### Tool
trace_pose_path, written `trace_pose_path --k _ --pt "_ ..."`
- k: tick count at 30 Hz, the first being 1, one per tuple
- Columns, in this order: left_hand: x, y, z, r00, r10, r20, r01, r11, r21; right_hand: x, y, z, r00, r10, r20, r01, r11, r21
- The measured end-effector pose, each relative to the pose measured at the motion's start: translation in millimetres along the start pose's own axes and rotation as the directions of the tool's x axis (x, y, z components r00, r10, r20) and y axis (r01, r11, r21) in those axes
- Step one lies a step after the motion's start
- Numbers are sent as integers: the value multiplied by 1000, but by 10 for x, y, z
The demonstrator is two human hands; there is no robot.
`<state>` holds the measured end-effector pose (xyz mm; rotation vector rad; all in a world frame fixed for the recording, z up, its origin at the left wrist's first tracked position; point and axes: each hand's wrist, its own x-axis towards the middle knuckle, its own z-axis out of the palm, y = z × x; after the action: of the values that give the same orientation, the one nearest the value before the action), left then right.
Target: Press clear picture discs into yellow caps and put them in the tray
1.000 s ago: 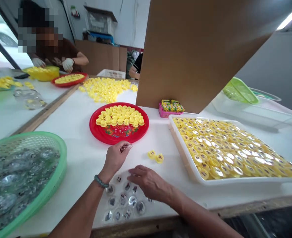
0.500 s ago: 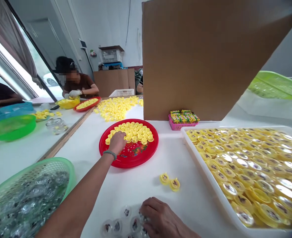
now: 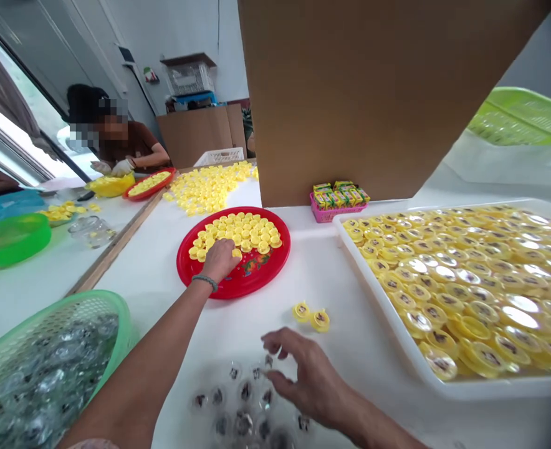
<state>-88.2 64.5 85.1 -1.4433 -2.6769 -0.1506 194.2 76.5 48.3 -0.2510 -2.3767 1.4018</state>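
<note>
At the red tray (image 3: 229,288), my left hand (image 3: 220,260) is closed, with a small yellow plastic cap (image 3: 237,253) at its fingertips. Round yellow caps (image 3: 252,227) cover the tray's far half. Nearer me, my right hand (image 3: 306,368) hovers with thumb and forefinger apart over clear plastic domes (image 3: 245,391) with dark printed pictures. One dome (image 3: 268,360) shows between its fingertips; whether they touch it is unclear. Just beyond this hand lie two yellow pieces (image 3: 320,320) with pictures in them.
A white tray (image 3: 378,299) full of yellow pictured pieces stands right. Left is a green basket (image 3: 123,324) of clear domes. A pink basket (image 3: 325,215) of small packets sits before the cardboard panel (image 3: 350,106). A gloved co-worker (image 3: 138,146) sits beyond the wooden strip (image 3: 116,240).
My right hand has lifted from the clear domes and its fingers have spread, showing more domes. My left hand has drawn slightly back toward me over the tray. The view has tilted down.
</note>
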Motion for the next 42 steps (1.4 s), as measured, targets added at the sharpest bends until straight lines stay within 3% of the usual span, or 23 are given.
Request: trace_pose_path --k 3,6,9,12,15,18,20,23,25,27,29,31,35,38,42 --pt "-319 149 -141 996 -20 -83 12 995 -95 39 -27 -66 993 38 -110 -33 999 40" --pt "-783 338 -236 988 21 -151 -59 966 -253 76 -48 -120 986 7 -167 -5 1000 13" --pt "-1235 515 -159 988 128 -85 -151 909 -388 83 -40 -139 983 -77 -169 66 995 -69" --pt "-1494 622 43 978 209 -10 -188 857 -480 68 13 -123 979 -144 -147 116 977 -180" --pt "-1564 634 172 974 227 23 -175 808 -563 48 71 -103 971 -200 -131 159 949 -274" --pt "-1578 580 124 979 201 -20 -155 687 -710 40 95 -90 959 -246 -143 189 926 -326" --pt "-1595 553 35 993 117 -5 -70 557 -828 43 94 -78 950 -264 -165 196 920 -340" --pt "-1617 583 -60 988 61 140 117 282 -952 52 88 -48 938 -282 -201 203 918 -341" --pt "-1615 636 -57 973 69 220 211 115 -971 56 90 -29 937 -280 -211 201 922 -330" --pt "-1602 681 -14 961 38 273 272 19 -962 65 93 -18 948 -233 -218 164 942 -294" --pt "-1588 699 35 954 -22 300 299 -22 -954 85 90 -19 964 -122 -236 79 980 -184" --pt "-1584 694 66 953 -62 296 294 -39 -955 117 76 -23 974 39 -222 -31 999 41" --pt "-1598 685 88 962 -62 266 261 -77 -962 179 30 -29 955 263 -136 -170 865 473" --pt "-1607 702 99 957 -29 288 285 -84 -955 183 20 -39 938 296 -181 -156 826 542" --pt "-1612 727 89 958 0 288 287 -92 -954 152 35 -75 944 249 -218 -108 854 509"
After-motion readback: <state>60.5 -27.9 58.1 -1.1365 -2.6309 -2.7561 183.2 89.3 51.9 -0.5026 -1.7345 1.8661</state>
